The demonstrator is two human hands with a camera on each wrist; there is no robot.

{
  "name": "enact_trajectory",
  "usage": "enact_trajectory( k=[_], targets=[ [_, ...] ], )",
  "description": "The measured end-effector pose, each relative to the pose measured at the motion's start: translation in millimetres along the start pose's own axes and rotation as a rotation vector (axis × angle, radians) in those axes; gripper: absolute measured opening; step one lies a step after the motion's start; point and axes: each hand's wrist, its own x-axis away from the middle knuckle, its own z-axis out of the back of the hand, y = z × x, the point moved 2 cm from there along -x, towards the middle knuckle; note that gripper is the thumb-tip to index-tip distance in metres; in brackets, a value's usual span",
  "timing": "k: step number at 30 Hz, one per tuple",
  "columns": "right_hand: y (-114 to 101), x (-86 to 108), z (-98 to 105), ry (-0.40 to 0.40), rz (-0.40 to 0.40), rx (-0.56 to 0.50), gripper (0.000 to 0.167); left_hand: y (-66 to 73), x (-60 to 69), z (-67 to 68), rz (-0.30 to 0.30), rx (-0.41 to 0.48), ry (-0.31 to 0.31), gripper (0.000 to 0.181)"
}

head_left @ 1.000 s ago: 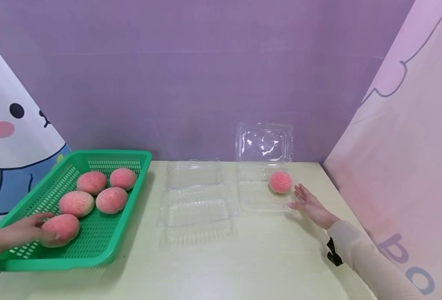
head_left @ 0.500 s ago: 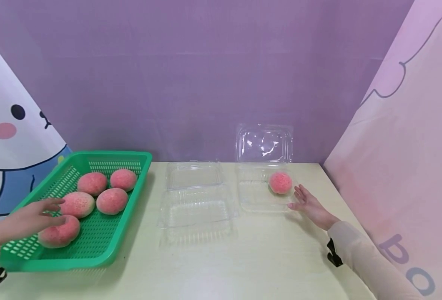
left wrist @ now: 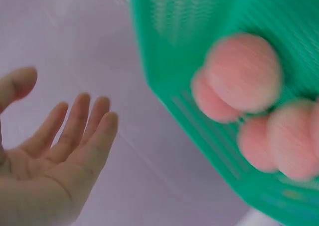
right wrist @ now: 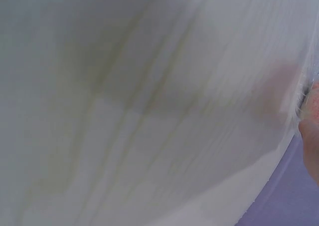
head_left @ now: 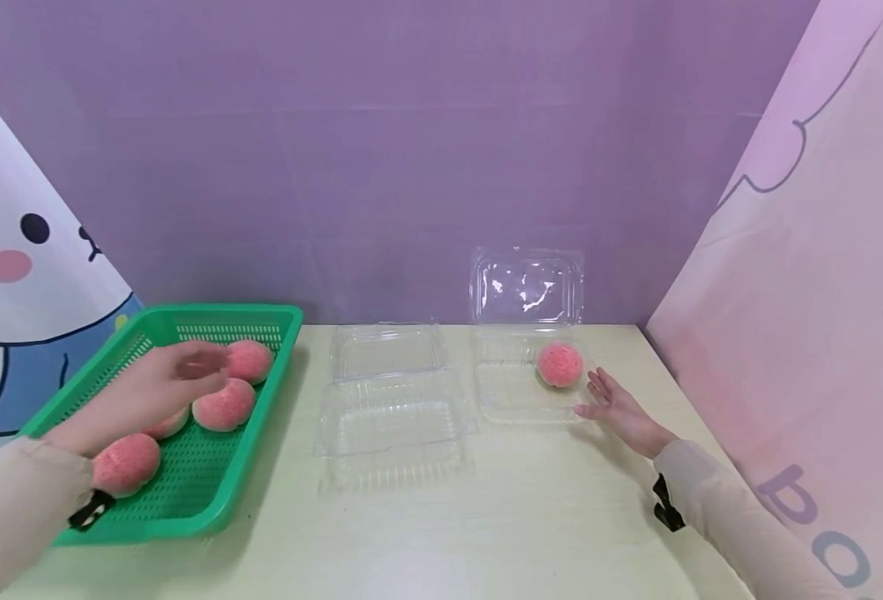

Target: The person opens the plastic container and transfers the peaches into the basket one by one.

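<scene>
My left hand [head_left: 149, 387] hovers over the green basket [head_left: 220, 515], its fingers loosely bent and holding nothing. In the left wrist view the palm and spread fingers [left wrist: 72, 131] are bare. Several pink peaches lie in the basket, among them a near peach [head_left: 127, 464] and a far one [head_left: 249, 361]; my hand and arm hide others. One peach [head_left: 560, 365] sits in the right side of a clear plastic box [head_left: 505, 396] with its lid raised. Beside that box's right edge rests my right hand [head_left: 621, 414], fingers extended; whether it touches the plastic I cannot tell.
Another clear plastic box [head_left: 396, 421] lies open in the middle of the pale table [head_left: 381, 550]. A purple cloth backdrop [head_left: 381, 167] stands behind the table. Printed cloth panels border the left and right sides.
My left hand has left the near peach and moved up and right across the basket, with nothing in it. The right hand and the boxed peach have stayed put.
</scene>
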Motion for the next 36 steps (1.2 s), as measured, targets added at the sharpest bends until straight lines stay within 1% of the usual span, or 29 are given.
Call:
enact_trajectory(
  k=[3,4,6,9,13,16,17,21,26,30,36],
  targets=[
    [0,-0.8,0,0.0,0.001,-0.005,0.097,23.0,-9.3,-9.2,-0.061,0.079,0.001,0.058],
    [0,-0.6,0,0.001,-0.001,-0.001,0.097,29.7,-13.4,-13.8,-0.092,0.101,-0.004,0.055],
    [1,0.5,0,0.001,-0.006,0.004,0.096,42.4,-20.8,-23.6,-0.135,0.128,-0.025,0.05],
    [1,2.6,-1,-0.004,-0.009,0.014,0.096,59.6,-30.7,-38.3,-0.158,0.166,-0.074,0.046],
    [1,5.0,-1,-0.002,-0.005,0.013,0.097,83.4,-46.9,-56.3,-0.202,0.185,-0.129,0.043],
    [-1,5.4,-1,0.002,-0.004,0.014,0.097,100.8,-61.4,-69.2,-0.254,0.161,-0.148,0.039],
    [-1,5.3,-1,0.004,-0.005,0.01,0.098,105.9,-65.6,-73.2,-0.26,0.158,-0.157,0.038],
    [-1,5.3,-3,0.004,-0.008,0.009,0.097,123.2,-83.0,-88.3,-0.247,0.15,-0.18,0.035],
    [2,5.2,-5,0.014,0.004,-0.003,0.097,144.9,-103.2,-105.9,-0.248,0.166,-0.197,0.034],
    [3,2.0,-6,0.01,0.022,-0.01,0.096,159.5,-118.5,-117.9,-0.272,0.182,-0.193,0.033],
    [6,3.4,-5,0.019,0.012,-0.026,0.097,183.1,-141.0,-135.2,-0.314,0.173,-0.201,0.035]
  ],
)
